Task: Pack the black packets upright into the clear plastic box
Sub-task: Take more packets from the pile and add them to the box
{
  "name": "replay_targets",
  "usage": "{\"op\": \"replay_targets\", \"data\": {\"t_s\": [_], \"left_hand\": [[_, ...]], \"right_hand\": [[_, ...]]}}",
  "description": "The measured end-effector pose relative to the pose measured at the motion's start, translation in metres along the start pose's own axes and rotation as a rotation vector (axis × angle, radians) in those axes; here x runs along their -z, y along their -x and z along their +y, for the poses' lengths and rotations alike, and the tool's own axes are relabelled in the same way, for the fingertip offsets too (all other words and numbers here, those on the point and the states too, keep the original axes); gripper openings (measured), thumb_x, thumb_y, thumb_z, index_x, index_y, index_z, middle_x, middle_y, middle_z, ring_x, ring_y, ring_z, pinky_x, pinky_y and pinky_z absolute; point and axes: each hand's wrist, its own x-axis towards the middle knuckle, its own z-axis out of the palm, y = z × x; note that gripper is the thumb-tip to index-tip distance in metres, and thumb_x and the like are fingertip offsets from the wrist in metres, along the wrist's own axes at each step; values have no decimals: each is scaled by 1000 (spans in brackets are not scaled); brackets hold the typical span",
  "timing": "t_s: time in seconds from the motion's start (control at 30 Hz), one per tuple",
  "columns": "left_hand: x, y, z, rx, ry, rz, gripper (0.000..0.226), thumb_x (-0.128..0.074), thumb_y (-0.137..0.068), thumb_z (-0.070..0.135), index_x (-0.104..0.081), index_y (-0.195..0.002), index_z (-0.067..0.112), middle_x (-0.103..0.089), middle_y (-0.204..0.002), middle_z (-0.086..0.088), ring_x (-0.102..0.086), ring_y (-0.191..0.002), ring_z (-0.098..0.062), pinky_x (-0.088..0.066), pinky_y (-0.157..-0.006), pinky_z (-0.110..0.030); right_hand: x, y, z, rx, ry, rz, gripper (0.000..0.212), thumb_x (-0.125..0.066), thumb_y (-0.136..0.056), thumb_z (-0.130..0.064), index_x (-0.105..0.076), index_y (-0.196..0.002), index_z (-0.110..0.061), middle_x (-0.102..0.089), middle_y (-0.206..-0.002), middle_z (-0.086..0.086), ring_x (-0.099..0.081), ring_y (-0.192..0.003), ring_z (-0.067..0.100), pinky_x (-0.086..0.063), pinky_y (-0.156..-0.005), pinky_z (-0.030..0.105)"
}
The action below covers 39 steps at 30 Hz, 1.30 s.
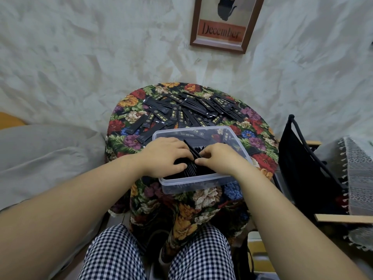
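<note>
At the near edge of the round floral-clothed table (129, 102), left hand (163, 156) and right hand (220, 158) pinch slim, glossy black packets (192, 168) upright inside the rectangular clear plastic box (191, 183); loose packets (193, 110) litter the far edge.

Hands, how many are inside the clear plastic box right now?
2. The left hand grips the upright packets in the left half of the box. The right hand pinches packets just beside it, nearer the middle.
</note>
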Motion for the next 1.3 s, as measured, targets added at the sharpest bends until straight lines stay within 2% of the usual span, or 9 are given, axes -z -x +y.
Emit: {"op": "replay_targets", "data": {"t_s": [0.1, 0.3, 0.53, 0.73, 0.9, 1.0, 1.1, 1.23, 1.3], "left_hand": [[1, 1, 0, 5, 8, 2, 43, -33, -95, 48, -48, -133, 35, -43, -139, 12, -36, -127, -11, -25, -102, -26], [1, 1, 1, 33, 43, 19, 44, -42, -96, 44, -41, -138, 32, -35, -145, 11, -32, -131, -11, -24, -104, -27], [13, -1, 4, 138, 182, -57, 53, -44, -97, 41, -27, -146, 29, -21, -155, 9, -23, -140, -11, -24, -109, -27], [40, -21, -6, 289, 320, -195, 45, -38, -101, 25, -31, -146, 23, -35, -150, 2, -39, -133, -17, -32, -105, -28], [48, -26, -6, 281, 395, -299, 40, -40, -101, 23, -42, -141, 25, -44, -143, 8, -42, -128, -10, -28, -96, -19], [49, -27, -8, 291, 505, -246, 38, -42, -101, 24, -45, -139, 27, -47, -141, 9, -43, -127, -8, -28, -101, -21], [45, -29, -7, 272, 418, -312, 44, -36, -102, 34, -33, -145, 29, -33, -151, 9, -31, -137, -11, -21, -108, -26], [39, -32, -6, 215, 273, -407, 54, -36, -101, 39, -17, -150, 29, -20, -156, 8, -22, -141, -14, -20, -109, -27], [37, -29, -7, 180, 159, -371, 57, -38, -100, 41, -14, -150, 29, -21, -156, 6, -25, -141, -15, -25, -109, -29]], "right_hand": [[5, 3, 3, 10, -80, -40, 36, -66, -88, -32, -64, -119, -14, -68, -112, 5, -58, -86, 14, -48, -79, 28], [3, 5, 7, 5, -240, -32, 21, -69, -86, -30, -66, -97, -13, -67, -80, 3, -61, -62, 10, -49, -65, 23], [6, 8, 11, 21, -236, -114, 28, -67, -87, -35, -65, -108, -16, -68, -84, -5, -60, -71, 4, -46, -66, 20], [11, 11, 12, 37, -212, -115, 34, -66, -88, -34, -64, -117, -17, -68, -86, -5, -59, -69, 2, -40, -56, 14], [8, 12, 20, 28, -280, -127, 39, -69, -86, -32, -62, -121, -16, -69, -102, -3, -61, -83, 4, -47, -75, 20], [4, 11, 22, 19, -299, -125, 26, -71, -84, -34, -66, -105, -20, -65, -92, -9, -60, -87, 7, -47, -78, 23], [4, 10, 22, 30, -302, -121, 21, -72, -83, -34, -66, -96, -18, -64, -84, -9, -60, -81, 8, -47, -71, 21], [4, 9, 20, 27, -322, -129, 36, -72, -83, -33, -61, -114, -19, -61, -84, -12, -60, -78, 4, -44, -67, 17], [2, 8, 21, 31, -314, -122, 34, -73, -82, -35, -65, -111, -20, -62, -84, -12, -61, -84, 8, -46, -73, 20]]}}
